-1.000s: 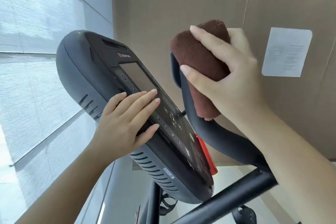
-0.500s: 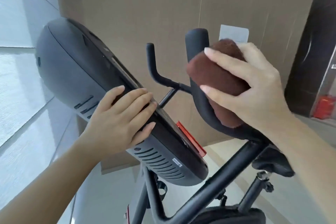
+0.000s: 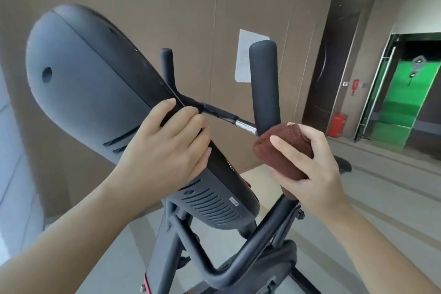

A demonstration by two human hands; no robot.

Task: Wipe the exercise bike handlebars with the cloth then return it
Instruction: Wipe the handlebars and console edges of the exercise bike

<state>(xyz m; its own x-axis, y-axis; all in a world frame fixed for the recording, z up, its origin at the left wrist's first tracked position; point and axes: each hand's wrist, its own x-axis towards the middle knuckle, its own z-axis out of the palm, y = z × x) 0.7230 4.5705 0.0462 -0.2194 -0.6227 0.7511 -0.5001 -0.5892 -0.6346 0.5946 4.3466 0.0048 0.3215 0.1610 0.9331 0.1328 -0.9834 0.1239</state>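
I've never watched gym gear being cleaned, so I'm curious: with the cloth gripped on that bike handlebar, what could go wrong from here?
1. The right hand holds the cloth bunched low on the handlebar; its tall upper part is bare and might get missed.
2. The cloth sits right beside the metal rod and could snag there.
3. The left hand grips the console edge; leaning on it might strain the console.
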